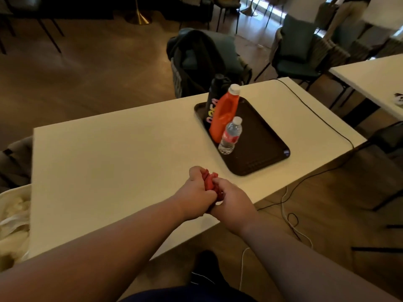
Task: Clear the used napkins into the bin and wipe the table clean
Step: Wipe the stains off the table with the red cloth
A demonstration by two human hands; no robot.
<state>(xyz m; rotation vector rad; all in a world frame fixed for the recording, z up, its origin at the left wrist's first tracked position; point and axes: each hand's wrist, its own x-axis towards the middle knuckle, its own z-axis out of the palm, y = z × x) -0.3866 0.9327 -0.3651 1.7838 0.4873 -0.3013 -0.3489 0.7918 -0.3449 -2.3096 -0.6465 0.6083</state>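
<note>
Red cloth (210, 183), bunched into a wad, sits squeezed between both hands above the near edge of the white table (104, 162). The left hand (197, 194) curls its fingers round the wad from the left and the right hand (234, 202) closes on it from the right, so that only a few folds stick out at the top and a scrap shows between the palms; most of the cloth is hidden, and whether it touches the tabletop cannot be told. Further back and to the right lies a dark brown tray (261, 149) holding three upright containers close together: a black bottle (214, 99) with coloured lettering partly covered by the orange jug (224, 114) in front of it, and a small clear water bottle (231, 136) nearest the camera. A thin black cable (314, 112) runs across the far right corner of the table and drops to the floor. At the left edge, a pale container with crumpled white material inside (13, 216) is cut off by the frame and partly behind the table; what it holds is hard to make out. A dark jacket is draped over the chair (196, 57) beyond the table.
</note>
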